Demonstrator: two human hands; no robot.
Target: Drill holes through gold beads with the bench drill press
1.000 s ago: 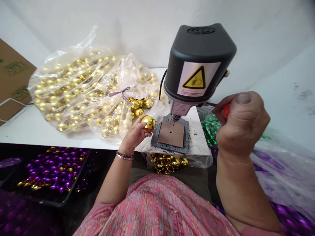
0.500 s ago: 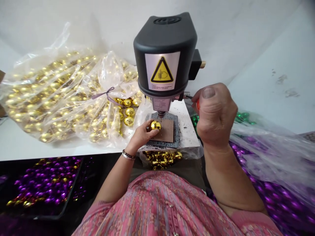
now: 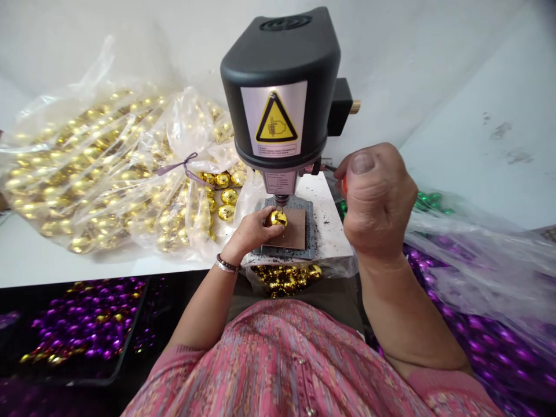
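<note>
Under the drill bit of a black drill press (image 3: pixel 280 69), my left hand (image 3: pixel 254 230) pinches a shiny gold ball (image 3: pixel 278 218) between thumb and fingers. The ball sits over a brown board (image 3: pixel 295 234) on the grey machine base (image 3: pixel 310 231). The bit's tip meets or nearly meets the top of the ball; I cannot tell which. On the right side of the press, my right hand (image 3: pixel 377 200) is closed around a lever handle, of which a bit of orange-red knob (image 3: pixel 344 185) and a metal rod show. The rest of the handle is hidden by the fist.
A big clear bag of gold balls (image 3: pixel 95 174) lies on the white table at left, with loose gold balls (image 3: pixel 226 197) beside it. More gold balls (image 3: pixel 284 281) hang in plastic below the table edge. A dark bin of purple balls (image 3: pixel 91 318) stands lower left; bagged purple balls (image 3: pixel 490 341) lie right.
The gold ball has shifted slightly to the right, in beneath the bit, with my left hand. My right hand stays closed on the lever. The camera view has shifted a little.
</note>
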